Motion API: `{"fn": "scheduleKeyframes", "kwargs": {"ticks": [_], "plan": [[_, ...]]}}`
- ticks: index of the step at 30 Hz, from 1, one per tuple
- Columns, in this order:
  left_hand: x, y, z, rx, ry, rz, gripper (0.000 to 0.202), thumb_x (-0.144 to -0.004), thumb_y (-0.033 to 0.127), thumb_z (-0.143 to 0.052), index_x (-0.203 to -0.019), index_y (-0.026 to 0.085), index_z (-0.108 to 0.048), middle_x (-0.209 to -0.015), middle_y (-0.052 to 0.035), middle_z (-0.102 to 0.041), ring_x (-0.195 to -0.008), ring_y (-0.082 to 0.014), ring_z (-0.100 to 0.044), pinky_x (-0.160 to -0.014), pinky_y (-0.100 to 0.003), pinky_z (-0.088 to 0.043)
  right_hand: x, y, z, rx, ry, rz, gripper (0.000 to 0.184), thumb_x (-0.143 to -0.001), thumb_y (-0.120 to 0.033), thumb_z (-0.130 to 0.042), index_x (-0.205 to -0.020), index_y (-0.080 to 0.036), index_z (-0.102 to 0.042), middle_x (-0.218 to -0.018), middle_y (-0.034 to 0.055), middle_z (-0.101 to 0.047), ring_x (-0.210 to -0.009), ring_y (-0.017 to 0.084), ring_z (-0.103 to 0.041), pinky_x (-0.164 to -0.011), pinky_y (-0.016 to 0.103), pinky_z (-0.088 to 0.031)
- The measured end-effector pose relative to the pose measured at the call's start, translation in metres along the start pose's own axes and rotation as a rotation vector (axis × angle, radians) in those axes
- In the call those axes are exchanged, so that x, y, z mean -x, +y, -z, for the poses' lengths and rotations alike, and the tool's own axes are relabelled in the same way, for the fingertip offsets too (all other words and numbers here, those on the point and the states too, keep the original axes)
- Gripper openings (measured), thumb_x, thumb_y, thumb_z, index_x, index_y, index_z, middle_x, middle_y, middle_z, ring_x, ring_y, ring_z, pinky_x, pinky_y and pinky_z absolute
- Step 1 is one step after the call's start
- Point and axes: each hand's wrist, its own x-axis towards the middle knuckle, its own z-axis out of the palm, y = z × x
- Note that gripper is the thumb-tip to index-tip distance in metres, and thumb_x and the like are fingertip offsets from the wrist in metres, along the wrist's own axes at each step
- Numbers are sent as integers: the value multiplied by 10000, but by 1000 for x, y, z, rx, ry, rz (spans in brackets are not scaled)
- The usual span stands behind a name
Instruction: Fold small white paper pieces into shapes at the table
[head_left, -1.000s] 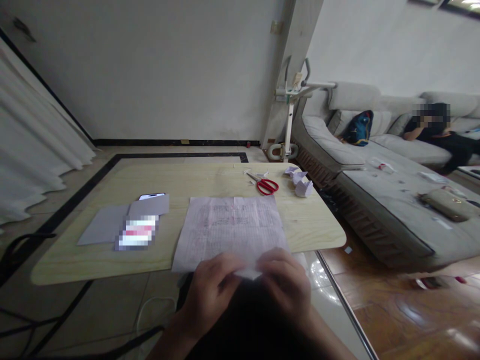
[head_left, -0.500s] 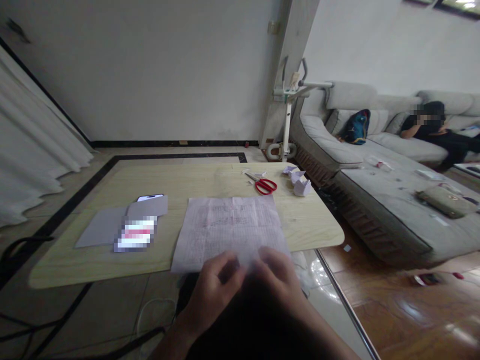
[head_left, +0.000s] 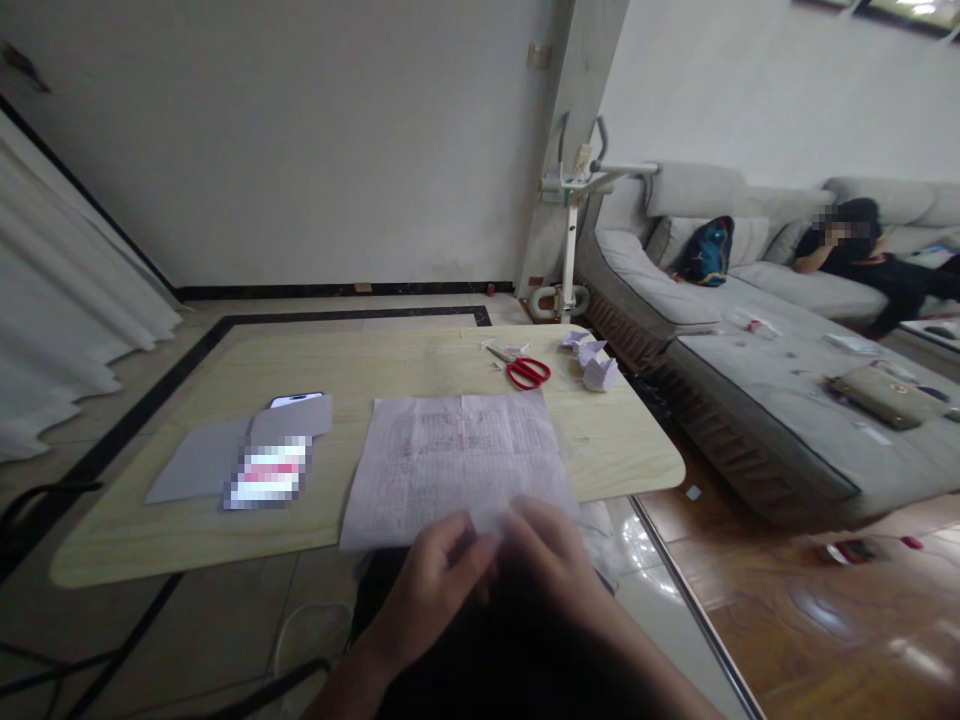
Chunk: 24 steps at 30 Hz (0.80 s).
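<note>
My left hand and my right hand meet at the table's near edge, fingers closed on a small pale piece of paper. Both thumbs point inward; the right fingers are somewhat blurred, and the lower part of the piece is hidden. Under and beyond them a large creased printed sheet lies flat, its near edge overhanging the table. Further back rest red-handled scissors, blades partly apart, with paper scraps around the tips. Folded paper shapes stand in a row to their right.
On the wooden table, a lit phone lies at left on plain paper sheets, with another phone partly under a sheet behind. A sofa with a seated person is at right. Black chair bars stand lower left.
My hands have come slightly closer together around the small piece of paper, the left tilting a little. The whole view has shifted slightly; the things on the table have stayed put.
</note>
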Motion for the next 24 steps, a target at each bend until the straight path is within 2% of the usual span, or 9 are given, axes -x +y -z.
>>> {"fn": "scheduleKeyframes", "kwargs": {"ticks": [4,11,14,18,24], "plan": [[-1,1,-2,26,-31,7,353,-893,454,-502,-757,148,-614,-649,-5,-633,-578,-120,-601,-515,-194,-453,1,0,0,-27,-30,18,366,-946,-422,-454,-680,-172,-466,-637,-27,-460,-615,111,-447,-578,230,-374],[-1,3,-3,-23,-8,28,339,-881,459,-522,-824,150,-651,-669,-3,-647,-610,-128,-595,-524,-194,-445,0,6,-1,6,-16,-4,376,-924,-450,-488,-670,-179,-433,-642,-43,-410,-612,102,-399,-549,217,-349],[-2,3,-3,-55,2,23,339,-867,456,-542,-777,149,-651,-656,-2,-642,-617,-132,-587,-534,-198,-442,0,9,0,43,-5,-3,382,-911,-461,-505,-662,-182,-430,-635,-46,-396,-612,105,-391,-548,221,-340],[-4,5,-2,-52,-44,26,337,-851,467,-561,-780,152,-657,-650,0,-641,-619,-139,-591,-546,-208,-448,2,11,1,85,42,-4,383,-904,-471,-505,-653,-191,-431,-647,-37,-411,-642,120,-417,-596,233,-364],[-3,-1,-3,-24,-77,26,344,-877,451,-513,-776,144,-629,-700,-26,-660,-664,-155,-602,-573,-223,-454,3,8,0,21,4,-29,382,-916,-468,-480,-656,-191,-438,-657,-30,-435,-654,123,-436,-596,225,-380]]}}
